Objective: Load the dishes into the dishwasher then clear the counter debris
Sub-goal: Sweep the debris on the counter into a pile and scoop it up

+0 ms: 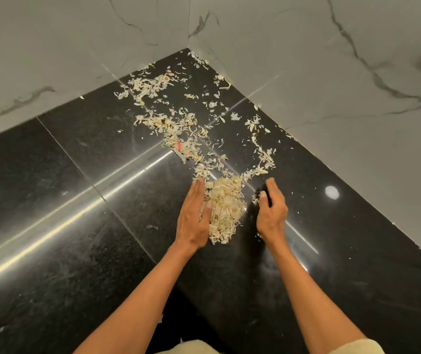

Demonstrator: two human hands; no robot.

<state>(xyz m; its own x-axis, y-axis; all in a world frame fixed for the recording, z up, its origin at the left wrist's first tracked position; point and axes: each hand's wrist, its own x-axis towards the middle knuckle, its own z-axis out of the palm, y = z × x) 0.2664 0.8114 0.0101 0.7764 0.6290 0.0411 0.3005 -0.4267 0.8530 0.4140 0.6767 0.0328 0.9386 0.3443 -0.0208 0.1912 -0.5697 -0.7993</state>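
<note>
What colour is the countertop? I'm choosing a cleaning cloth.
Glossy black with fine pale speckles; the countertop shows in the head view.

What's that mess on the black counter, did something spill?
Yes. Pale, papery peelings lie strewn across the black counter, right into the corner by the marble walls. The left hand and right hand flank a gathered pile; a few pink bits are mixed in.

White marble-veined wall panels [306, 60] meet in a corner, with pale cream sleeves [355, 347] below.
</note>
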